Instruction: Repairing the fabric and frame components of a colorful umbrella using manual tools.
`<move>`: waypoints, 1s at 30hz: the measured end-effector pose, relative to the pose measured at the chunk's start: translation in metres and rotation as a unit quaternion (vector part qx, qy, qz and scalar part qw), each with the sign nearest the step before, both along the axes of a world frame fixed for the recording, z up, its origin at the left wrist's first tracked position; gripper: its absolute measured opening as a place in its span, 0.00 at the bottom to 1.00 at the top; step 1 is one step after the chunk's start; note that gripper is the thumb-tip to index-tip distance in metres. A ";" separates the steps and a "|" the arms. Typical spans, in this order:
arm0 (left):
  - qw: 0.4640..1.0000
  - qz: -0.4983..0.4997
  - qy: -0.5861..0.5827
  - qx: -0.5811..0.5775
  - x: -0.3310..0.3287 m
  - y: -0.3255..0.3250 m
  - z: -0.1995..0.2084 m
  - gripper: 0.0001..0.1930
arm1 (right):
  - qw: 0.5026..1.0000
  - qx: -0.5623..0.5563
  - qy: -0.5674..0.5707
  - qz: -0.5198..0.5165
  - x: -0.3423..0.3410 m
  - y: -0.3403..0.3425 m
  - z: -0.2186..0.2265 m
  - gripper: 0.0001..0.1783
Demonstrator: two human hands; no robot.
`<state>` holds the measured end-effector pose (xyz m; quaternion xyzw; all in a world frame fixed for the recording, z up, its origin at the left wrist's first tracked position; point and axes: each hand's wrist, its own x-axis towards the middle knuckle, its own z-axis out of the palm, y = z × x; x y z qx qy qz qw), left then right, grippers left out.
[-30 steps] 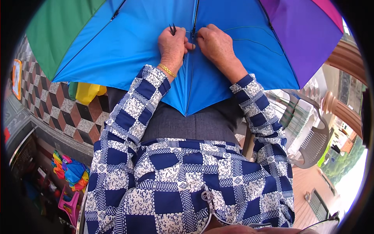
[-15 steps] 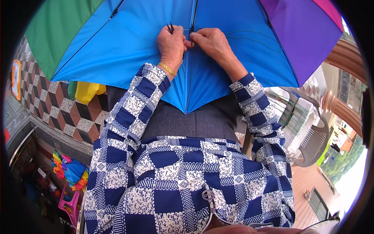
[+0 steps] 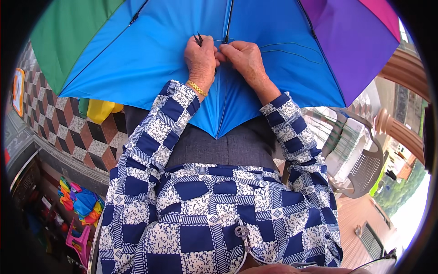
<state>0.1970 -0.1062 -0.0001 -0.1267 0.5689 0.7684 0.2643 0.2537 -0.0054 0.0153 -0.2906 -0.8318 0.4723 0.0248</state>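
Head view: left hand grips snips; right hand pinches, apparently thread; umbrella edge over lap.

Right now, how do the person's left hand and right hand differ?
The left hand holds a dark pointed tool; no such tool shows in the right hand. A gold bracelet sits at the left hand's wrist, while none shows at the right hand's. The left hand points mostly upward in the picture; the right hand slants to the left. Both are bare and close together at the blue part of the umbrella.
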 end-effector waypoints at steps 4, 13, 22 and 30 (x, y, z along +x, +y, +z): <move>1.000 0.020 -0.012 0.006 0.000 0.002 0.000 0.07 | 1.000 -0.012 0.000 -0.002 0.000 0.001 0.000 0.13; 0.996 0.024 -0.049 0.067 -0.001 -0.003 -0.004 0.07 | 0.991 -0.132 0.019 0.003 0.002 0.001 0.000 0.12; 0.998 0.014 -0.050 0.044 -0.002 -0.002 -0.001 0.06 | 0.988 -0.154 0.002 0.009 0.003 0.003 0.000 0.12; 0.999 -0.002 -0.028 0.018 0.000 0.000 0.000 0.06 | 0.990 -0.140 -0.004 0.016 0.004 0.002 0.001 0.11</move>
